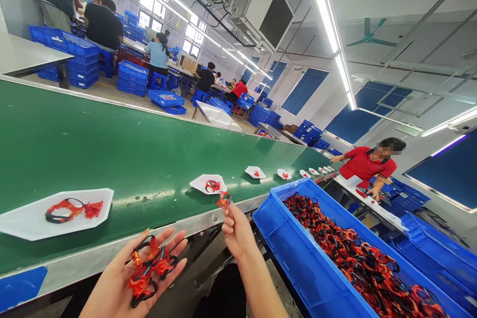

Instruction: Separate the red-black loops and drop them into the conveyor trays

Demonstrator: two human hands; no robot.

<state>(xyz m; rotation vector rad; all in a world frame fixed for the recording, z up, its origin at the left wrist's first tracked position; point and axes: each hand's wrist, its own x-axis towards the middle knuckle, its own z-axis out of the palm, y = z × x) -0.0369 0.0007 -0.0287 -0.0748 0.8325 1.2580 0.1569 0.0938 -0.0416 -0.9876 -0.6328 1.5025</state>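
- Red-and-black cord loops (152,263) lie heaped on our left hand (112,283), palm up with fingers spread, so they are cradled, not gripped.
- Our right hand (236,233) pinches a small red tangle (223,200) narrowly; our fingertips hide most of it.
- White trays (26,218) sit spaced along the green conveyor belt (112,159), one piece on each.
- Beside us, a blue crate (294,253) brims with more loops (354,253), too tangled to tell apart.

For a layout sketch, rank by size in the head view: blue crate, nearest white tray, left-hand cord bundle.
Blue crate, white tray, cord bundle; nearness to the camera leaves the last two unsure.
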